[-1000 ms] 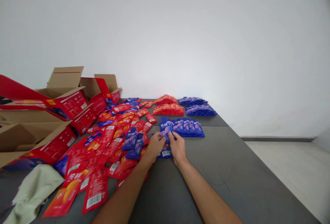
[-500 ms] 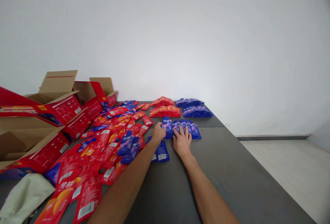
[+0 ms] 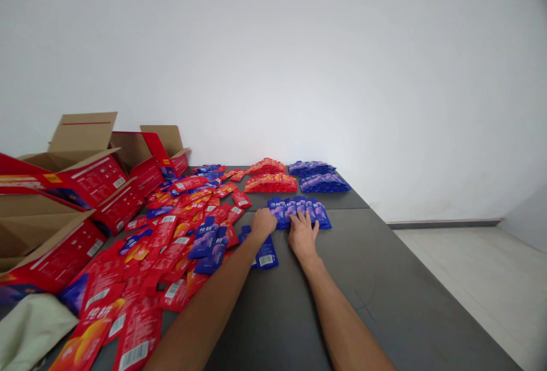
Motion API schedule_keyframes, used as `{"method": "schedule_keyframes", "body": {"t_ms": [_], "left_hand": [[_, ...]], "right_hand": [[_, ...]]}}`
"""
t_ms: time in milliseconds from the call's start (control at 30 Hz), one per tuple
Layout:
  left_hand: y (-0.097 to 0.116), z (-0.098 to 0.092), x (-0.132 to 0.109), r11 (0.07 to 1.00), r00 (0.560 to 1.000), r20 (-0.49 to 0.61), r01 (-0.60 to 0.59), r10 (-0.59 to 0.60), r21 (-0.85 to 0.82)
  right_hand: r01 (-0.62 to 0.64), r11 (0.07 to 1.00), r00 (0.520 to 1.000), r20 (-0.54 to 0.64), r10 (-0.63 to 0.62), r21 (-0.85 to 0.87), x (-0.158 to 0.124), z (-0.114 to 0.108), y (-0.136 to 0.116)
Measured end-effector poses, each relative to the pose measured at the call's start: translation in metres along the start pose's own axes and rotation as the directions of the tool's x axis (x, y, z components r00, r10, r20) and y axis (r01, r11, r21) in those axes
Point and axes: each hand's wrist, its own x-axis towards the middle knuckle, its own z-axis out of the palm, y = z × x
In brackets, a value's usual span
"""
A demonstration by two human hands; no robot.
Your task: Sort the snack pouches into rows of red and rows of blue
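A fanned row of blue pouches (image 3: 308, 210) lies on the grey table (image 3: 384, 280). My right hand (image 3: 302, 233) rests on the row's near edge with its fingers spread flat. My left hand (image 3: 262, 224) sits at the row's left end, fingers curled loosely against the leftmost blue pouch. One or two loose blue pouches (image 3: 265, 252) lie under my left wrist. Nothing is lifted off the table.
A wide heap of mixed red and blue pouches (image 3: 179, 234) covers the table's left half. Open red cardboard boxes (image 3: 77, 188) stand at the far left. Stacked red pouches (image 3: 270, 178) and blue pouches (image 3: 318, 178) lie at the back. A pale cloth (image 3: 29, 331) is at near left.
A second ago both hands held a blue pouch above the table. They moved forward and set it at the left end of the fanned blue row, where both hands now rest.
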Motion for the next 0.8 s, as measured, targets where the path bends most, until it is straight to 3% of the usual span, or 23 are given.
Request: {"method": "schedule_keyframes", "body": {"t_ms": [133, 567, 800], "left_hand": [[0.005, -0.001, -0.01, 0.983, 0.997, -0.045, -0.058, 0.067, 0.173], [0.007, -0.011, -0.021, 0.994, 0.994, 0.01, -0.106, 0.106, -0.033], [-0.017, -0.032, -0.035, 0.995, 0.995, -0.053, -0.082, 0.085, 0.06]], "right_hand": [[-0.007, 1.0, 1.0, 0.012, 0.007, -0.005, -0.001, -0.004, -0.003], [0.0, 0.999, 0.999, -0.045, 0.002, 0.051, -0.004, -0.019, -0.013], [0.078, 0.982, 0.993, -0.098, -0.061, 0.172, -0.008, -0.034, -0.028]]}}
